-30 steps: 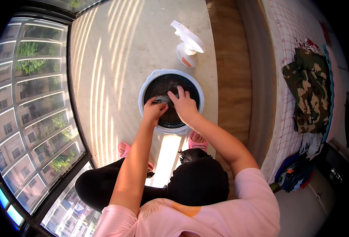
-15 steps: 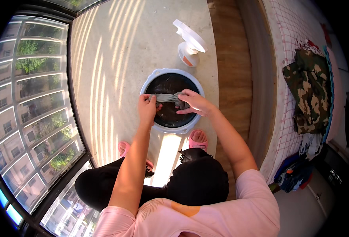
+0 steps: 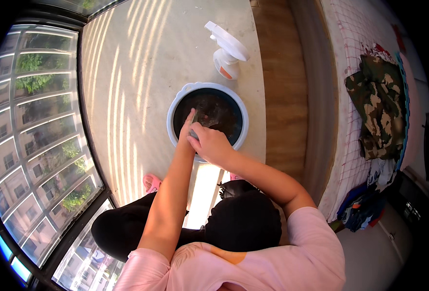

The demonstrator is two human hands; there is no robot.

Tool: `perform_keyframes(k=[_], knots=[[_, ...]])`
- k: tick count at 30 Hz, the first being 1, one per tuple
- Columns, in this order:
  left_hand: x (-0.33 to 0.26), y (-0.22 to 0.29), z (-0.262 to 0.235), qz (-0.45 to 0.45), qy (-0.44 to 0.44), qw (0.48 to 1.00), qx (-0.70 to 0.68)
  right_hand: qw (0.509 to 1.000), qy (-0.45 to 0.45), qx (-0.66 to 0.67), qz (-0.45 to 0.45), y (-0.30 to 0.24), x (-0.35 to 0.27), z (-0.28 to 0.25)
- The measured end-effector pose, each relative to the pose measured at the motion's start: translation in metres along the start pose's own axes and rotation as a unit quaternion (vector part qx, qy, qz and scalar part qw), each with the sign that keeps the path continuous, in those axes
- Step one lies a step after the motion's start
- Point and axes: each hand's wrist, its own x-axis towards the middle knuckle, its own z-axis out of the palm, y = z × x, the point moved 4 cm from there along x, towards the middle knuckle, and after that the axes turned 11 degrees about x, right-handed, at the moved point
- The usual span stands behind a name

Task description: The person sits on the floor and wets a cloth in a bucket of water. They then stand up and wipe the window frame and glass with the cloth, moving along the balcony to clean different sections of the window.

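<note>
Squatting on a pale tiled floor (image 3: 141, 72), both hands together over the near rim of a round basin (image 3: 175, 109). Basin white-rimmed, dark inside, holding dark water and a little wet grey cloth (image 3: 194, 132), seen only as a sliver between the hands. Left hand (image 3: 187, 127) nearly flat, fingers stretched far toward the water, palm pressed against the cloth from the left. Right hand (image 3: 209, 145) curled over from the right, fingers closed on the cloth, knuckles up, touching the left hand. Cannot tell how much of the cloth sits under the right palm. Forearms crossing close above the near rim, left one straight, right one bent at the elbow. Pink sleeves at the near edge, dark trousers over the knees, pink slippers (image 3: 152, 182) just near of the basin. White spray bottle (image 3: 226, 56) with an orange patch lying on its side just beyond the basin, apart from it. Wooden strip (image 3: 282, 97) running far to near on the right of the basin. Camouflage garment (image 3: 377, 109) spread on a checked bed (image 3: 345, 58) well to the right. Tall window panes (image 3: 25, 136) curving along the left, striped sunlight falling across the floor.
</note>
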Motion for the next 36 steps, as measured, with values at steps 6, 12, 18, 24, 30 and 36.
perform_keyframes(k=[6,12,18,24,30,36], knots=[[0.009,-0.012,-0.014,0.108,-0.086,0.986,0.098,0.984,0.071,-0.110,-0.124,-0.003,0.009,-0.002],[0.004,-0.015,-0.027,-0.024,0.030,0.999,-0.030,0.974,0.106,-0.199,0.005,0.055,0.035,-0.001],[0.005,-0.019,-0.034,0.027,0.098,0.994,0.045,0.944,0.011,-0.327,-0.030,0.078,0.015,0.016],[0.038,-0.034,-0.057,0.117,0.031,0.991,-0.050,0.993,-0.051,0.060,0.083,0.019,0.008,0.013],[0.005,-0.011,-0.014,-0.044,-0.137,0.989,-0.020,0.995,0.026,-0.055,-0.078,-0.011,-0.008,0.015],[-0.015,-0.011,-0.015,-0.004,0.091,0.991,0.093,0.970,0.097,-0.221,0.003,0.058,0.025,-0.006]])
